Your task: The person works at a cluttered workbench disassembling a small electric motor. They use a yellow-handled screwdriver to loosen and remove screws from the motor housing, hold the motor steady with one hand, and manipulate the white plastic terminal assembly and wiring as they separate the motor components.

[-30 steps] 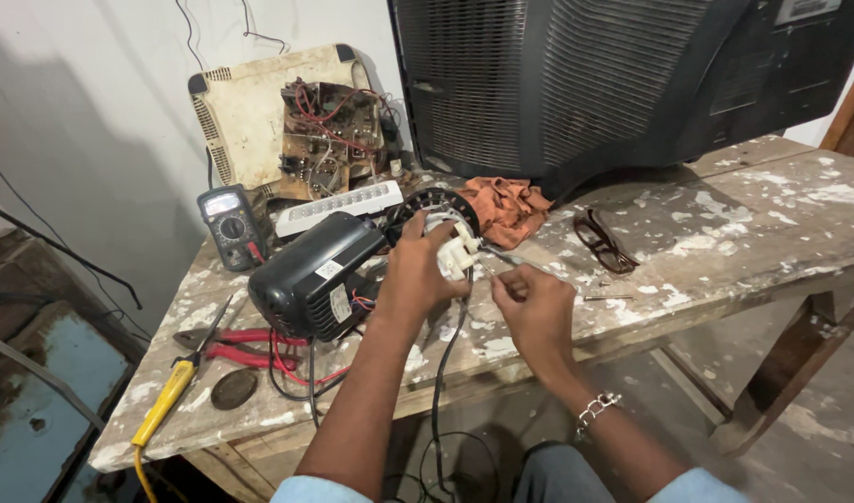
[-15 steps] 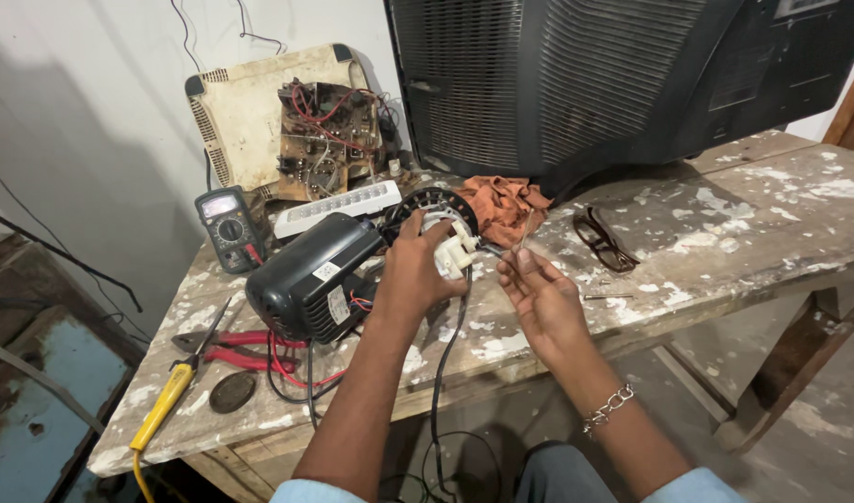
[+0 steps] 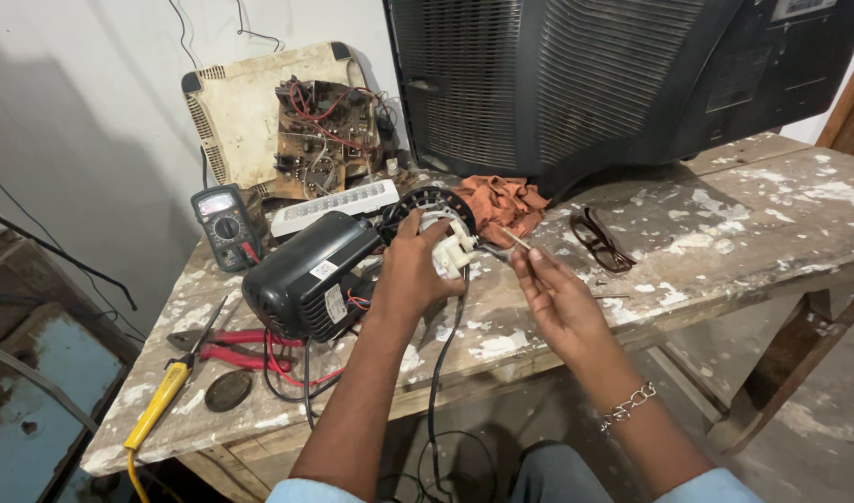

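Your black motor carried a white switch block; desk was white-flecked wood, pliers red, screwdriver yellow, rag rust-orange.

A paint-splattered wooden workbench stands against a white wall over bare concrete floor.

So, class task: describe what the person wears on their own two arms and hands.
Both forearms are bare. Light blue sleeve edges show near the bottom of the frame on each arm. The right wrist wears a silver chain bracelet. The left hand and right hand have no gloves; no rings are visible.
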Demonstrator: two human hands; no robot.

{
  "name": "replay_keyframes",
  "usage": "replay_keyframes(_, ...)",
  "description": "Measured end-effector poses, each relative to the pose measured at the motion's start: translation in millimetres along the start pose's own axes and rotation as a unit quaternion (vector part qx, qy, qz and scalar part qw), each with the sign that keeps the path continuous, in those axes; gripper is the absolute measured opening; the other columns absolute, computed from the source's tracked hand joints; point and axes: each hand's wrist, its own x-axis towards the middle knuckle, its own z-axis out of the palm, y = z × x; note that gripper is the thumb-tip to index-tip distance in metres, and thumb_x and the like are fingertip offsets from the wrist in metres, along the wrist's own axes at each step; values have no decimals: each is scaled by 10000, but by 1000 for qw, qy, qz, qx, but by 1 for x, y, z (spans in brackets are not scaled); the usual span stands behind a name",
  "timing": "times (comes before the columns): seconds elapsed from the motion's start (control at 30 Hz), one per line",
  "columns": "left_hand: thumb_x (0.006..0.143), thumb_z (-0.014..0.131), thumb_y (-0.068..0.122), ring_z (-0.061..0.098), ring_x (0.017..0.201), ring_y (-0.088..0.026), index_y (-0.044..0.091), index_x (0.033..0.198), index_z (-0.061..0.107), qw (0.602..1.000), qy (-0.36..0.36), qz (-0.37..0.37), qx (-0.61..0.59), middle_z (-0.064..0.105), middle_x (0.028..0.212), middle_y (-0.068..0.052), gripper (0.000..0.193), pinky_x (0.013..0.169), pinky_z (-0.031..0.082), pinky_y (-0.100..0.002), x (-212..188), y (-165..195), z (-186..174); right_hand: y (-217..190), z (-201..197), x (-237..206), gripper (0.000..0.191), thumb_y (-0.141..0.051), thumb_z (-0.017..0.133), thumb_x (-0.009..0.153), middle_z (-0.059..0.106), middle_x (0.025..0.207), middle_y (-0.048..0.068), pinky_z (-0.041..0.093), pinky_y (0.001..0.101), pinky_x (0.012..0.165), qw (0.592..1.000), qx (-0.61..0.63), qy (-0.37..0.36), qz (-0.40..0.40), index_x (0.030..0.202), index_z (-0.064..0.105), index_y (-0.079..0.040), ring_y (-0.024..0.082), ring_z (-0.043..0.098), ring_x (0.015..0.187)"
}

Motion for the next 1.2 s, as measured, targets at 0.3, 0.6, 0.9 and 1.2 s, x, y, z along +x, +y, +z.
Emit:
replay_keyframes(0.3, 409, 968, 194, 586, 1219, -450, 111, 1255, 695, 1000, -16, -17, -1, 482, 1443, -304, 893, 1006, 519, -460, 1, 3, -4, -12, -8, 1, 240, 2, 664, 921, 675, 1160, 134, 523, 261, 996, 997, 65, 32, -15, 1150, 610, 54, 198, 692, 1104)
replay_keyframes(0.6, 400, 972, 191, 587, 1226, -462, 104, 1253, 696, 1000, -9, -8, -1, 482, 1446, -317, 901, 1007, 521, -464, 0, 3, -4, -38, -33, 6, 197, 4, 687, 941, 677, 1067, 91, 570, 248, 945, 999, -13, -28, -28, 1128, 627, -13, 171, 668, 1027)
replay_keyframes(0.9, 390, 975, 189, 607, 1193, -480, 78, 1244, 697, 1000, 8, 21, -10, 496, 1421, -349, 905, 990, 527, -472, 0, 0, -3, -91, -40, -11, 282, -40, 689, 926, 741, 1044, 121, 598, 282, 869, 934, -353, 2, -48, 1188, 686, 65, 172, 712, 928)
replay_keyframes(1.2, 398, 966, 186, 637, 1150, -465, 73, 1244, 697, 1000, 0, 23, -1, 541, 1379, -336, 895, 973, 539, -464, 3, 1, -5, -128, -51, -19, 201, -128, 786, 860, 801, 888, 57, 584, 285, 676, 703, -698, 75, -113, 1054, 811, -83, 112, 717, 770)
